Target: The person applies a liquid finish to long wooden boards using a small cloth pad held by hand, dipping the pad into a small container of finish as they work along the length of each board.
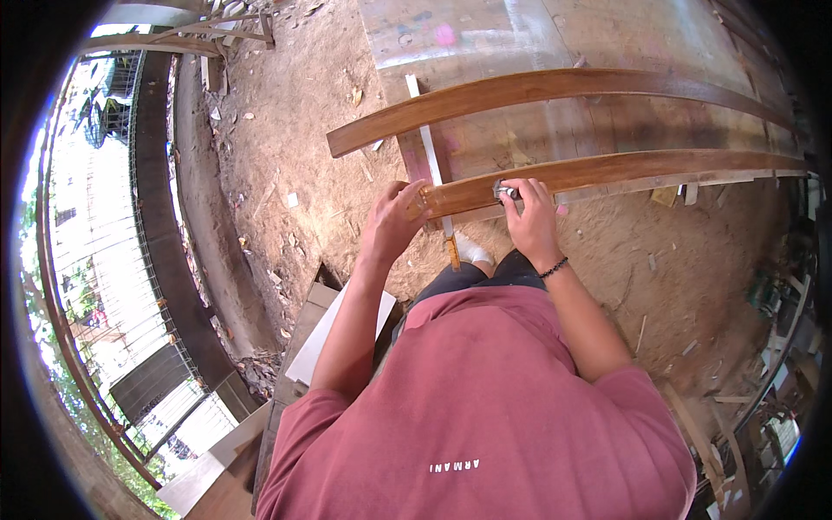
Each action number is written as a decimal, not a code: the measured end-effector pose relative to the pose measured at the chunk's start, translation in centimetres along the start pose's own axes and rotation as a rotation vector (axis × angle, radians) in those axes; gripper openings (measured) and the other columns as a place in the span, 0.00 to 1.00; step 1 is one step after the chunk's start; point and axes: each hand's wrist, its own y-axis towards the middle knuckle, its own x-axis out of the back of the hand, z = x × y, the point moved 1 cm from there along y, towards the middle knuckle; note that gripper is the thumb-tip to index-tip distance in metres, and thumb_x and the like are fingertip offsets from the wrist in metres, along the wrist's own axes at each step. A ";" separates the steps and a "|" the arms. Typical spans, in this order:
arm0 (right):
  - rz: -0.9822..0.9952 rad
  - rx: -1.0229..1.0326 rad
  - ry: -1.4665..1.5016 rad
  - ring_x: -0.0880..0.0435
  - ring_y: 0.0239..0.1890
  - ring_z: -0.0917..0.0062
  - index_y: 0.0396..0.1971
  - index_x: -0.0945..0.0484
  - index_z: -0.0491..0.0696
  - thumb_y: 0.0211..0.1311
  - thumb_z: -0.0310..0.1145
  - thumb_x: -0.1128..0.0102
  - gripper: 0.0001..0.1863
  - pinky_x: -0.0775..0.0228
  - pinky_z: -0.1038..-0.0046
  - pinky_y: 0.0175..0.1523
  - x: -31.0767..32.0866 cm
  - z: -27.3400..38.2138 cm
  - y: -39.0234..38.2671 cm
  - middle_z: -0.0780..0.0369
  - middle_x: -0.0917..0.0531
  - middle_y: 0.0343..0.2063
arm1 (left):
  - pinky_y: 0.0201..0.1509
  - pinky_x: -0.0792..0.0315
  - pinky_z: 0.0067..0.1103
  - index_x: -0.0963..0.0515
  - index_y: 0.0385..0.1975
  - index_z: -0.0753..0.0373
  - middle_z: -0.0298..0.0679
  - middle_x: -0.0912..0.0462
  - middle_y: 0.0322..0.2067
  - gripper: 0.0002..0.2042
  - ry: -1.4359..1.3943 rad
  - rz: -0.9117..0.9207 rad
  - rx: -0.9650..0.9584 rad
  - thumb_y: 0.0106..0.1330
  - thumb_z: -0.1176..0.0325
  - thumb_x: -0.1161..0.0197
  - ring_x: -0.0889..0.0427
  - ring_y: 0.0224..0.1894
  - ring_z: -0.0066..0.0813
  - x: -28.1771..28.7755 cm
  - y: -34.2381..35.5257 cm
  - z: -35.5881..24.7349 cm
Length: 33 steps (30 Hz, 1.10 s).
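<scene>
My left hand (394, 217) is closed around the left end of the nearer brown wooden board (598, 170), which is long and stained. Its thumb and fingers press on the board's end. A short way to the right, my right hand (533, 217) pinches a small silver-and-dark metal tool (504, 191) against the same board; its kind is too small to make out. Under the boards runs a narrow white strip (428, 147), crosswise, with a brownish lower end (451, 249). Beyond lies a second long brown board (520, 89), touched by neither hand.
Both boards rest over a large paint-stained work table (485, 43). Bare earth (295, 113) with scraps surrounds it. Beside my left arm stands a wooden surface with a white panel (338, 334). A wire-mesh fence (130, 260) is at far left; wood offcuts (719, 433) lie at lower right.
</scene>
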 end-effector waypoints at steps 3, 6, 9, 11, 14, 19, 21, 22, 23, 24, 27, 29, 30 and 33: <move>-0.021 0.026 -0.012 0.20 0.43 0.61 0.43 0.19 0.46 0.65 0.28 0.35 0.09 0.28 0.62 0.52 0.0 -0.3 0.0 0.58 0.17 0.39 | 0.59 0.22 0.36 0.20 0.60 0.55 0.46 0.17 0.50 0.25 0.021 0.001 0.001 0.61 0.65 0.26 0.17 0.53 0.46 -0.1 0.1 -0.5; 0.012 -0.002 -0.009 0.21 0.46 0.58 0.43 0.20 0.46 0.65 0.28 0.35 0.08 0.28 0.60 0.53 0.1 -0.5 0.0 0.57 0.17 0.40 | 0.58 0.22 0.35 0.19 0.60 0.55 0.46 0.18 0.49 0.25 0.031 0.008 0.015 0.60 0.67 0.25 0.17 0.52 0.46 -0.1 0.3 -1.0; 0.004 0.010 -0.005 0.21 0.47 0.58 0.43 0.20 0.46 0.65 0.28 0.35 0.08 0.27 0.61 0.53 0.1 -0.6 0.0 0.58 0.17 0.40 | 0.58 0.22 0.35 0.19 0.60 0.54 0.46 0.18 0.49 0.25 0.037 0.014 0.009 0.61 0.67 0.26 0.17 0.52 0.46 -0.3 0.5 -1.0; -0.012 0.034 -0.007 0.21 0.46 0.59 0.43 0.20 0.47 0.64 0.28 0.35 0.08 0.27 0.61 0.53 0.0 -0.8 0.0 0.58 0.17 0.40 | 0.58 0.22 0.35 0.19 0.60 0.54 0.45 0.18 0.48 0.25 0.041 0.013 -0.007 0.61 0.67 0.26 0.17 0.51 0.45 -0.5 0.7 -1.1; -0.015 0.032 0.004 0.21 0.46 0.59 0.43 0.20 0.47 0.64 0.28 0.35 0.08 0.27 0.61 0.53 0.1 -0.9 -0.1 0.58 0.17 0.40 | 0.58 0.22 0.35 0.19 0.60 0.54 0.45 0.18 0.48 0.25 0.031 0.024 0.010 0.61 0.67 0.26 0.17 0.51 0.45 -0.6 0.8 -1.4; 0.003 0.020 0.012 0.21 0.46 0.59 0.43 0.20 0.47 0.64 0.28 0.35 0.09 0.27 0.61 0.53 0.2 -1.2 0.0 0.58 0.17 0.40 | 0.57 0.22 0.34 0.19 0.60 0.54 0.45 0.18 0.48 0.24 0.046 0.026 0.018 0.61 0.68 0.27 0.16 0.51 0.44 -0.5 1.0 -1.9; 0.006 0.019 0.007 0.21 0.46 0.59 0.43 0.19 0.46 0.64 0.28 0.35 0.09 0.27 0.61 0.53 0.2 -1.2 0.0 0.58 0.17 0.40 | 0.57 0.22 0.34 0.19 0.60 0.54 0.45 0.19 0.48 0.24 0.051 0.023 0.013 0.61 0.69 0.27 0.17 0.51 0.44 -0.7 1.0 -1.8; 0.005 0.019 0.012 0.21 0.46 0.59 0.43 0.20 0.46 0.64 0.28 0.35 0.09 0.27 0.61 0.53 0.2 -1.2 0.0 0.58 0.17 0.39 | 0.57 0.22 0.34 0.19 0.60 0.55 0.45 0.19 0.48 0.24 0.055 0.020 0.009 0.61 0.69 0.27 0.17 0.51 0.44 -0.8 1.0 -1.8; 0.004 0.018 0.017 0.21 0.46 0.59 0.43 0.20 0.46 0.64 0.28 0.34 0.09 0.27 0.61 0.53 0.3 -1.3 0.0 0.58 0.17 0.39 | 0.57 0.22 0.34 0.19 0.60 0.55 0.45 0.19 0.48 0.24 0.055 0.021 0.008 0.61 0.69 0.27 0.17 0.51 0.44 -0.9 1.1 -1.9; 0.004 0.017 0.016 0.21 0.46 0.59 0.43 0.20 0.46 0.64 0.28 0.34 0.09 0.27 0.61 0.53 0.3 -1.4 0.1 0.58 0.17 0.39 | 0.58 0.22 0.34 0.19 0.60 0.55 0.45 0.19 0.48 0.25 0.053 0.023 0.006 0.61 0.69 0.27 0.17 0.51 0.44 -0.9 1.1 -2.0; 0.003 0.025 0.022 0.21 0.46 0.59 0.43 0.20 0.46 0.64 0.27 0.34 0.09 0.27 0.61 0.52 0.3 -1.5 0.1 0.57 0.18 0.39 | 0.58 0.22 0.34 0.19 0.60 0.56 0.45 0.19 0.49 0.25 0.051 0.026 0.003 0.60 0.69 0.26 0.17 0.52 0.44 -1.0 1.2 -2.3; 0.008 0.026 0.020 0.21 0.46 0.59 0.43 0.20 0.46 0.64 0.27 0.34 0.09 0.27 0.61 0.52 0.4 -1.5 0.1 0.57 0.18 0.39 | 0.58 0.22 0.34 0.19 0.61 0.57 0.45 0.19 0.49 0.26 0.051 0.026 0.003 0.59 0.70 0.26 0.17 0.52 0.44 -0.9 1.3 -2.5; 0.009 0.026 0.020 0.21 0.46 0.59 0.43 0.20 0.46 0.64 0.27 0.34 0.09 0.27 0.61 0.52 0.4 -1.5 0.2 0.57 0.18 0.39 | 0.58 0.22 0.34 0.19 0.61 0.57 0.45 0.19 0.49 0.26 0.051 0.030 0.008 0.59 0.70 0.26 0.17 0.51 0.44 -0.8 1.3 -2.6; 0.014 0.021 0.015 0.21 0.46 0.58 0.43 0.20 0.46 0.63 0.27 0.34 0.09 0.28 0.61 0.52 0.5 -1.5 0.2 0.57 0.18 0.39 | 0.57 0.23 0.34 0.20 0.61 0.57 0.45 0.20 0.49 0.27 0.063 0.037 0.005 0.59 0.69 0.25 0.17 0.51 0.44 -1.0 1.4 -2.6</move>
